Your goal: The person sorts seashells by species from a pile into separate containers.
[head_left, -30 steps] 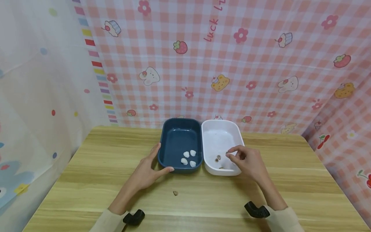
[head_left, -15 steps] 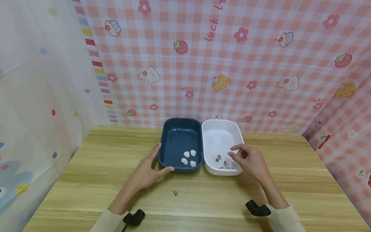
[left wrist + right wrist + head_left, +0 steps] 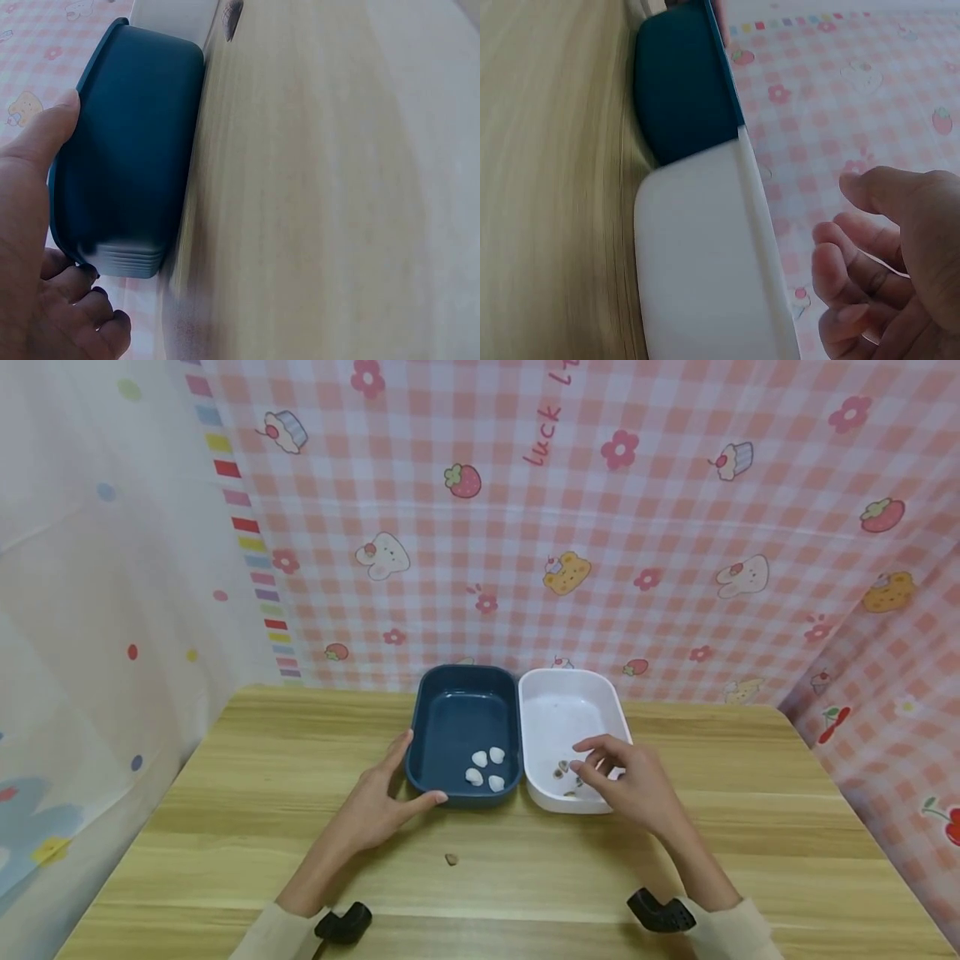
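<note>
My left hand (image 3: 378, 802) holds the near left corner of a dark blue tray (image 3: 467, 681), with the thumb on its front rim in the left wrist view. Several white seashells (image 3: 474, 777) lie in that tray's near right part. Over the white tray (image 3: 557, 677) hovers my right hand (image 3: 633, 781), thumb and forefinger apart, nothing visible between them. Some small brown shells (image 3: 562, 767) lie on the white tray's floor, partly hidden by this hand. Another brown shell (image 3: 452, 859) rests on the table before the dark blue tray.
Both trays stand side by side on a wooden table (image 3: 300, 735), near its back edge. Behind it hangs a pink checked cloth (image 3: 450, 552); a pale curtain (image 3: 150, 593) hangs at the left. A black wrist device (image 3: 660, 912) sits on each forearm.
The right hand let go of a small brown shell, which dropped into the white tray. It drew back right, then moved left over the shells there. The left hand keeps its hold.
</note>
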Demonstrator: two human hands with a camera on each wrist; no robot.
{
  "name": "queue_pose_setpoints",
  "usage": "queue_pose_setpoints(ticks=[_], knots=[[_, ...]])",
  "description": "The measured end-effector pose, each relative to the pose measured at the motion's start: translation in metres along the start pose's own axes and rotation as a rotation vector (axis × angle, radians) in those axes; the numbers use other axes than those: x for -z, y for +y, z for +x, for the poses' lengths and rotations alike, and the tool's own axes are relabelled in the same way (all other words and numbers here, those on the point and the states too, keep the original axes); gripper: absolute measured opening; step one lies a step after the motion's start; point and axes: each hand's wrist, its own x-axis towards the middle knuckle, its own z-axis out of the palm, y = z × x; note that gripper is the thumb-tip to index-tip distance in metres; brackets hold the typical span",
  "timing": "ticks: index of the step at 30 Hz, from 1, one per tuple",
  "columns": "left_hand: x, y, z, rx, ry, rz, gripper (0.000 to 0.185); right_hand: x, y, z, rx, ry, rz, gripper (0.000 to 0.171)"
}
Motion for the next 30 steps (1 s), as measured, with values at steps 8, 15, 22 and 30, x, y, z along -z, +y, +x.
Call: queue_pose_setpoints(ticks=[8, 15, 22, 30], knots=[[0.000, 0.000, -0.001, -0.007, -0.013, -0.020, 0.114, -0.015, -0.018, -0.005, 0.113, -0.081, 0.023, 0.025], [0.000, -0.001, -0.001, -0.009, -0.007, -0.017, 0.114, -0.031, -0.031, -0.008, 0.158, -0.165, 0.059, 0.029], [0.000, -0.001, 0.000, -0.005, 0.000, -0.009, 0.114, -0.048, -0.037, -0.012, 0.166, -0.275, 0.112, 0.030], [0.001, 0.001, 0.000, -0.007, 0.003, -0.006, 0.113, -0.067, -0.045, -0.017, 0.179, -0.371, 0.151, 0.031]])
